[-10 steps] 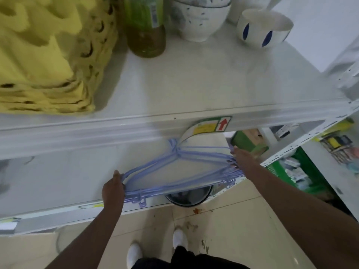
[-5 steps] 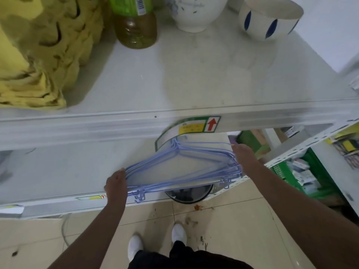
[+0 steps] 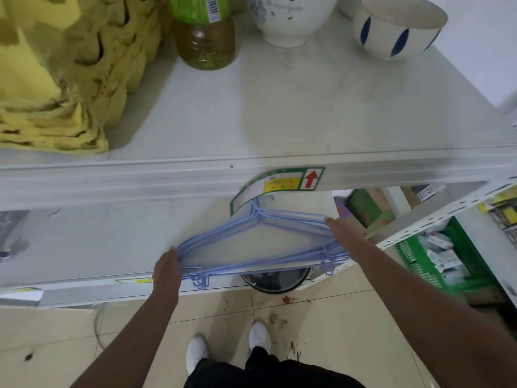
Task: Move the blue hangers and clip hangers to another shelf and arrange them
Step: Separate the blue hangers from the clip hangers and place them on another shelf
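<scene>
A flat stack of several blue hangers (image 3: 223, 235) lies on the lower white shelf (image 3: 84, 247), hooks pointing back under the upper shelf's front rail. My left hand (image 3: 167, 268) grips the stack's left corner at the shelf's front edge. My right hand (image 3: 342, 233) holds the stack's right end, fingers laid over the wires. The hooks are partly hidden behind a curled green label (image 3: 277, 184). No clip hangers are visible.
The upper shelf (image 3: 279, 113) carries yellow egg trays (image 3: 64, 65), a green-labelled bottle (image 3: 205, 32) and two bowls (image 3: 397, 26). A dark round bin (image 3: 277, 278) sits under the lower shelf. Green crates (image 3: 419, 261) stand at right. Tiled floor and my white shoes are below.
The view has tilted slightly and both hands have shifted the hanger stack a little along the lower shelf; both grips stay the same.
</scene>
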### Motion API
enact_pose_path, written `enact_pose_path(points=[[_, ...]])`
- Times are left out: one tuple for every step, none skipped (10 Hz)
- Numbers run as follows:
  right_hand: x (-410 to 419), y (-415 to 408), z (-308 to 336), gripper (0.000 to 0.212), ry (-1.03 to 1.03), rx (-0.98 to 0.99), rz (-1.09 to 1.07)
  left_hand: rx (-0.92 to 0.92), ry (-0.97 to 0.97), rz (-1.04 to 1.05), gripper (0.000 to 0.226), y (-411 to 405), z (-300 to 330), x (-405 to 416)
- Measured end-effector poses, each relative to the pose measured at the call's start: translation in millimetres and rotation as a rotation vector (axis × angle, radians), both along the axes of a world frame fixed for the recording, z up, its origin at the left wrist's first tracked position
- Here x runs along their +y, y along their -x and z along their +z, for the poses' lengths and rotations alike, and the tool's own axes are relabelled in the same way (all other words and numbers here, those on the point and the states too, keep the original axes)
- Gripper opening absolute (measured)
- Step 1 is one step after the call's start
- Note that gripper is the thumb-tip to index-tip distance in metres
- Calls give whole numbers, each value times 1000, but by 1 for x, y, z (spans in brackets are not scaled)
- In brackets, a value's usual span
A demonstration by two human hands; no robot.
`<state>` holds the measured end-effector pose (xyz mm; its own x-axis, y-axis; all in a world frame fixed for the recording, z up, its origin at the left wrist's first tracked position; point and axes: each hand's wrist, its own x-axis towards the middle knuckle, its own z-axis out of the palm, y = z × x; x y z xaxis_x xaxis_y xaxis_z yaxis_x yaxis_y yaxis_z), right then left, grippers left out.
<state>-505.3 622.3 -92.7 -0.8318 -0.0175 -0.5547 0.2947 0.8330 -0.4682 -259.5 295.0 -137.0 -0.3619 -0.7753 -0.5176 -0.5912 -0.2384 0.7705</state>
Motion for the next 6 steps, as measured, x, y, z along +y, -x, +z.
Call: enact_pose_path(points=[[2, -9, -9, 46, -9, -2, 28, 0, -4, -4, 33, -3, 11, -4], [4, -20, -10, 43, 67, -39, -17, -13, -3, -39, 26, -6, 23, -9], [9, -32, -16, 41, 155, -33, -80, 25, -19, 8, 30, -11, 24, -17], [11, -44, -23, 44, 253, 50, -151, 56, -111, 13, 29, -17, 26, -20], [17, -55, -27, 47, 341, 64, -179, 38, -152, 9, 30, -20, 27, -24], [25, -60, -31, 45, 484, -42, -331, 21, -181, 26, 31, -19, 31, -30]])
